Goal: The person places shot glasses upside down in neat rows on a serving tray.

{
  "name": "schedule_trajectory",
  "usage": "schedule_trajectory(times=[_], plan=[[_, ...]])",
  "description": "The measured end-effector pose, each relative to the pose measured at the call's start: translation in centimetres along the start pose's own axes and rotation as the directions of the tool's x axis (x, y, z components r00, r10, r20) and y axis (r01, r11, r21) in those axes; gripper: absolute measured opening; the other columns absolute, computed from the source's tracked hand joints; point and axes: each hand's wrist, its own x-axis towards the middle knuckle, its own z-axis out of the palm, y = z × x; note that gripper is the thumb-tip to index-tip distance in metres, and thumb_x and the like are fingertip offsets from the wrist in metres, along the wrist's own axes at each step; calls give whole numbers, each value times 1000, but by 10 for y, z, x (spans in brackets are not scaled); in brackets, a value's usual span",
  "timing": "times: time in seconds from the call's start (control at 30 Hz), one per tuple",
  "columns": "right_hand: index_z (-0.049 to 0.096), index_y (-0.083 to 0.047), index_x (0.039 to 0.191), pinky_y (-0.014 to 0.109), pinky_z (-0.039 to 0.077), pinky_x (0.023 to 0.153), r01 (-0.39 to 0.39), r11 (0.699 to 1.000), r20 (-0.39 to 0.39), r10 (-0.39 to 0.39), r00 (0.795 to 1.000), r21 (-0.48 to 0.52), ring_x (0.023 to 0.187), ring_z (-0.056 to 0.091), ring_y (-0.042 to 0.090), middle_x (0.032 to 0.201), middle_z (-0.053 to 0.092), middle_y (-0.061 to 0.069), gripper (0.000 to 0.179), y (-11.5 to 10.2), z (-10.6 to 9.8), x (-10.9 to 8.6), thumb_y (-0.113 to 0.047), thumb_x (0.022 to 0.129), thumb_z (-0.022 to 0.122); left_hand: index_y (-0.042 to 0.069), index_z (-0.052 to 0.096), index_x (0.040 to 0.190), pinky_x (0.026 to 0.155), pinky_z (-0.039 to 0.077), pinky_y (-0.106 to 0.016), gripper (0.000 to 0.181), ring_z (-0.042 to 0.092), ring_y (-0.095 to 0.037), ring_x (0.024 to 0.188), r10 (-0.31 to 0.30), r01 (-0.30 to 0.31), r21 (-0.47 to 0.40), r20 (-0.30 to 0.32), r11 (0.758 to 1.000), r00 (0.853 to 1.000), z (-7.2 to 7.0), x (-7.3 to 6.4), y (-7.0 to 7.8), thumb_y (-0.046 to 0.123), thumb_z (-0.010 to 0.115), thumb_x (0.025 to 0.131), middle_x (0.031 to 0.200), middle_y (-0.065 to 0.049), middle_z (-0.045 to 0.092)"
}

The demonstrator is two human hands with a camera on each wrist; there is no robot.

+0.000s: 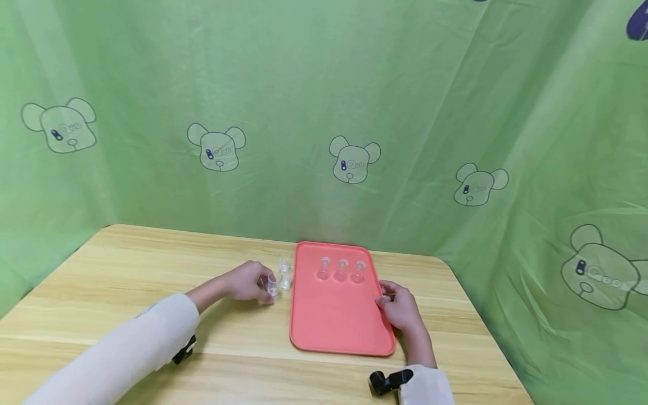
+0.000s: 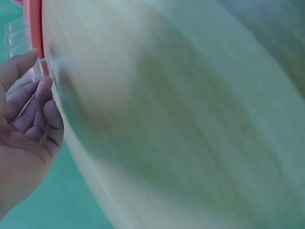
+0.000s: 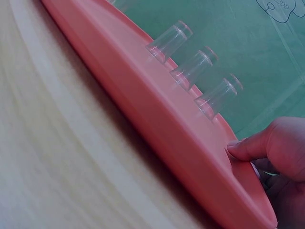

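My left hand (image 1: 251, 281) pinches a small clear cup (image 1: 272, 285) between thumb and fingers, just left of the pink tray (image 1: 341, 320). In the left wrist view, part of that cup (image 2: 37, 71) shows between the fingertips. Other clear cups (image 1: 285, 277) stand between this hand and the tray. Three clear cups (image 3: 199, 69) stand in a row on the tray, upside down with their wide rims on its surface. My right hand (image 1: 402, 306) grips the tray's right edge, its thumb (image 3: 248, 147) over the rim; the fingers beneath are partly hidden.
The tray lies on a wood-grain table (image 1: 243, 349), its far end near the table's back edge. A green curtain (image 1: 283, 112) with bear-head drawings hangs behind and at the sides. Black wrist devices (image 1: 387, 381) show by both sleeves.
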Motion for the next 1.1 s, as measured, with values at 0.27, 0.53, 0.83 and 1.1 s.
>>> schedule_trajectory(times=[0.27, 0.53, 0.83, 1.1], plan=[[55, 5, 141, 31, 49, 76, 1, 1000, -4, -1, 1000, -2, 93, 58, 26, 116, 62, 20, 46, -1, -1, -1, 2, 96, 62, 10, 75, 96, 70, 55, -25, 16, 64, -7, 74, 46, -46, -16, 10, 999, 999, 1, 1, 12, 13, 82, 81, 81, 9, 69], [54, 5, 142, 30, 49, 76, -6, 1000, -1, 6, 1000, -2, 93, 57, 26, 116, 62, 20, 46, 0, 0, -1, 2, 97, 61, 5, 74, 103, 65, 54, -24, 24, 63, -5, 70, 96, -96, -56, 2, 994, 995, 7, 4, 27, 12, 81, 81, 81, 6, 70], [55, 4, 141, 31, 49, 76, 5, 1000, -7, -5, 1000, -20, 94, 59, 26, 116, 62, 19, 45, -1, 0, -1, 2, 97, 61, 11, 74, 99, 62, 51, -23, 16, 60, -5, 67, 144, -145, -62, -17, 988, 989, 13, 12, 46, 8, 76, 83, 79, 8, 67], [54, 5, 142, 30, 49, 75, 0, 1000, 2, 0, 1000, -6, 93, 58, 26, 116, 61, 20, 46, -2, 0, -1, 1, 97, 62, 13, 72, 90, 60, 49, -22, 7, 59, -6, 66, 145, -146, -65, -28, 987, 989, 20, 26, 61, 9, 74, 85, 74, 6, 66]])
